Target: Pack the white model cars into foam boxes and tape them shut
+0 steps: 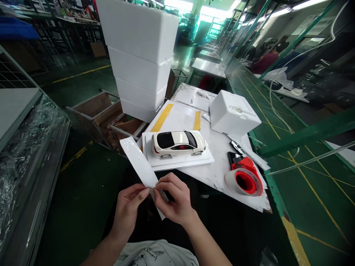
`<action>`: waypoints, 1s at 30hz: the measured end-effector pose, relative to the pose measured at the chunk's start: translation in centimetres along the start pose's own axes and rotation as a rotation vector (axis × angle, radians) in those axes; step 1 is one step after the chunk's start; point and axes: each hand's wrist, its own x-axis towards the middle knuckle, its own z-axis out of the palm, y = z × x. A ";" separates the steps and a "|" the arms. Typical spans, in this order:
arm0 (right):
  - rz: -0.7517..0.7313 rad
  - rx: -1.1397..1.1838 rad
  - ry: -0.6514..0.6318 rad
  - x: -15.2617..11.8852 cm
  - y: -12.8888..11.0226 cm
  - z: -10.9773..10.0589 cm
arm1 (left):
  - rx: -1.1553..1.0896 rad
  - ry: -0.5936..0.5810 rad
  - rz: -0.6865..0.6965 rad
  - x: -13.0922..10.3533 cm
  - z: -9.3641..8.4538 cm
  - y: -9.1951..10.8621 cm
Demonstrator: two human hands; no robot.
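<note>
A long white strip (138, 159), which looks like paper or thin foam, slants up and left in front of me. My left hand (129, 207) pinches its edge between thumb and finger. Close beside it, my right hand (174, 199) is closed on the same strip, the fingertips of both hands nearly touching. The strip's lower end sticks out below my fingers. Just beyond, a cream model car (179, 143) sits on a white foam base (188, 159) at the table's near edge.
A red tape dispenser (246, 181) with a wide roll lies at the right of the white table (205, 177). Behind it stands a white foam box (234, 112). Tall stacked foam boxes (138, 55) rise at the back left, beside a wooden-sided cart (97, 111).
</note>
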 end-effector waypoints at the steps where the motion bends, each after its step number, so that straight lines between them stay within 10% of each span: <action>1: -0.045 -0.022 0.016 -0.1 0.0 0.1 | -0.073 0.022 -0.048 0.2 0.0 0.2; 13: 0.486 0.043 0.456 1.5 6.8 -2.6 | -0.176 0.210 -0.156 0.9 -0.9 1.5; 30: 0.506 -0.012 0.578 2.3 7.7 -1.2 | -0.127 0.102 -0.178 1.1 -1.4 1.0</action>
